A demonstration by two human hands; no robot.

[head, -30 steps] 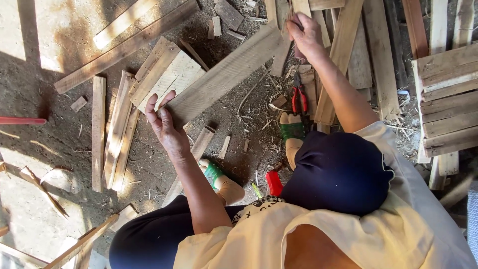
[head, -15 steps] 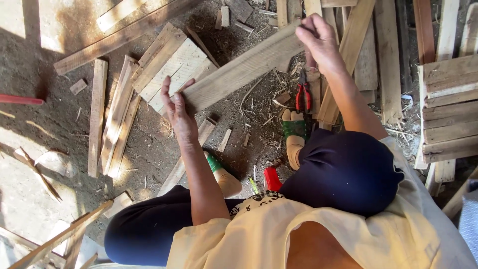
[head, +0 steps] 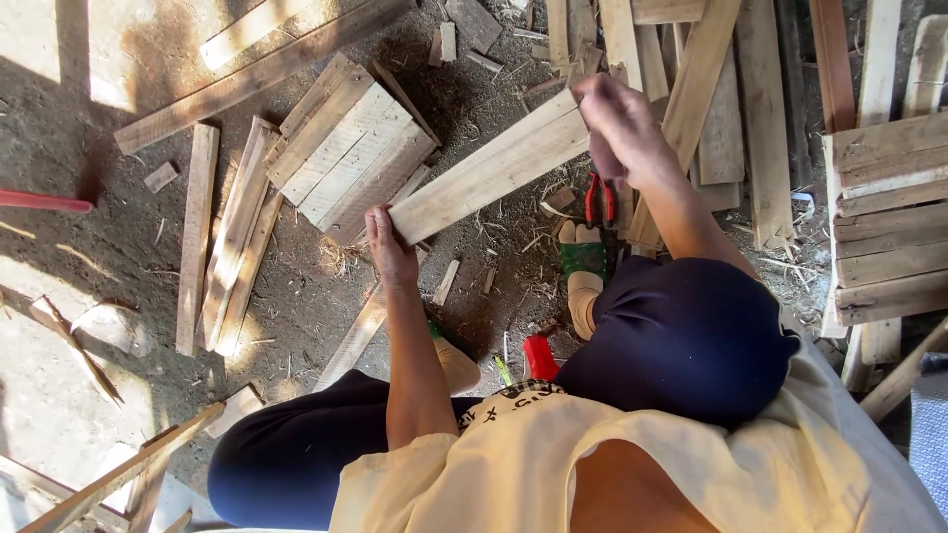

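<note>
Red rod (head: 44, 201), nine o'clock: cut by the left edge. Red-handled pliers (head: 598, 197), one o'clock: jaws hidden behind the right hand (head: 617, 128).

We are in an outdoor wood workshop. The dirt floor (head: 296, 296) is covered with loose planks (head: 197, 237), wood scraps (head: 446, 281) and sawdust, and red pliers (head: 598, 197) lie nearby.

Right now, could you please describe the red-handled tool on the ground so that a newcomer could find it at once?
Start from the pale plank held by the left hand and right hand. Under its right end, the pliers lie on the dirt above a green-strapped sandal. Their twin red handles set them apart from the bare wood around.
</note>
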